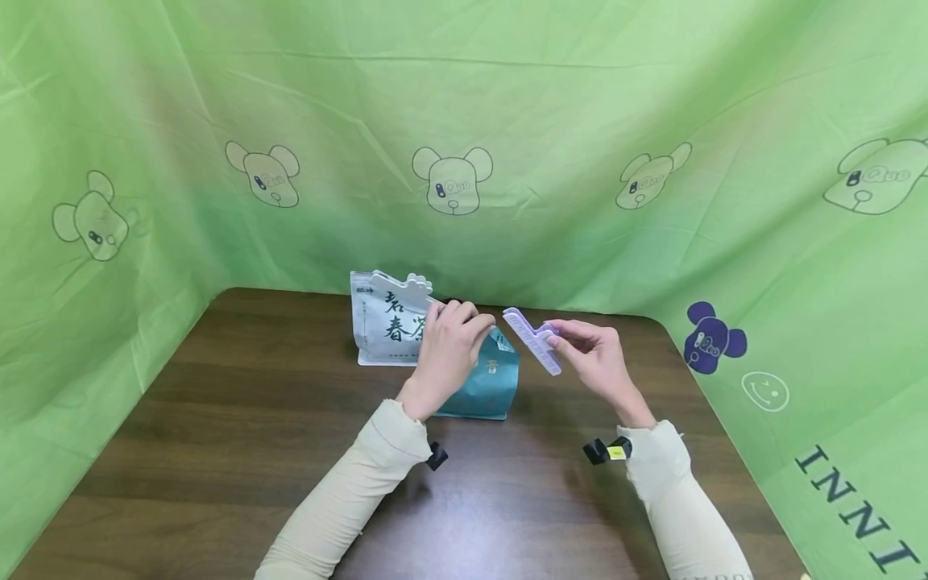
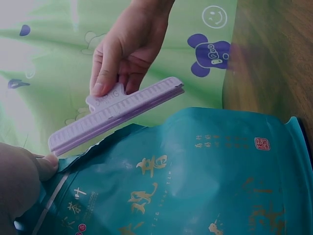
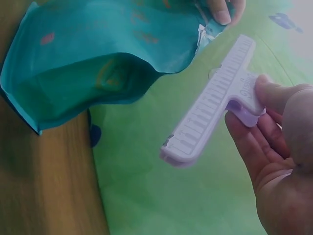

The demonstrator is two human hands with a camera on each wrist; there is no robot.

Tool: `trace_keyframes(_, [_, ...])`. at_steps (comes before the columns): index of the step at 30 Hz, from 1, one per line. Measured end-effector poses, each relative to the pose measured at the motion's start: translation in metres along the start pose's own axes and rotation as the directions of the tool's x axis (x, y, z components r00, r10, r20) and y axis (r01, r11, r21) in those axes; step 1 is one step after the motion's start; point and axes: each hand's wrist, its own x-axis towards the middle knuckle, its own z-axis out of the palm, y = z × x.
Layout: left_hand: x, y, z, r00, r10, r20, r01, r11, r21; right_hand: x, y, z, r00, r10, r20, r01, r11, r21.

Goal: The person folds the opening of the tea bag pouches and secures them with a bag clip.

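The teal tea bag (image 1: 482,391) stands on the table, its top edge pinched by my left hand (image 1: 453,342). In the right wrist view the left fingertips (image 3: 220,13) are at the folded, torn-looking top corner of the bag (image 3: 98,36). My right hand (image 1: 598,358) holds a pale purple bag clip (image 1: 532,342) by its handles, between thumb and fingers. The long ridged bar of the clip (image 2: 117,115) slants just beside the bag's top edge in the left wrist view. Its two bars lie close together.
Behind the left hand stands a white tea bag (image 1: 377,334) with dark lettering, a white clip (image 1: 395,283) across its top. The brown wooden table (image 1: 217,419) is bordered by a green curtain (image 1: 551,97) printed with bear heads at the back and sides.
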Motion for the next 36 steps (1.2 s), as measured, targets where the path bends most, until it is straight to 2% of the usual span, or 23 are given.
trace_keyframes(8, [0.000, 0.000, 0.001, 1.000, -0.004, 0.006, 0.004, 1.000, -0.005, -0.007, 0.007, 0.004, 0.999, 0.039, 0.026, -0.040, 0.998, 0.044])
trace_keyframes(16, [0.000, -0.001, 0.002, 1.000, -0.004, 0.004, 0.004, 1.000, -0.009, -0.013, 0.013, 0.004, 0.995, 0.085, 0.047, -0.085, 0.996, 0.018])
trace_keyframes(22, [-0.001, -0.001, 0.001, 1.000, -0.003, 0.005, 0.003, 1.000, 0.002, -0.015, 0.017, 0.007, 0.992, 0.107, 0.068, -0.110, 0.993, 0.040])
trace_keyframes(30, [0.002, -0.001, 0.000, 1.000, 0.003, 0.001, -0.003, 1.000, -0.016, -0.012, 0.023, 0.013, 0.993, 0.098, 0.071, -0.103, 0.991, 0.080])
trace_keyframes(36, [0.002, 0.000, 0.001, 1.000, 0.009, 0.020, -0.008, 0.999, -0.054, -0.009, 0.020, 0.015, 0.996, 0.069, 0.058, -0.073, 0.995, 0.067])
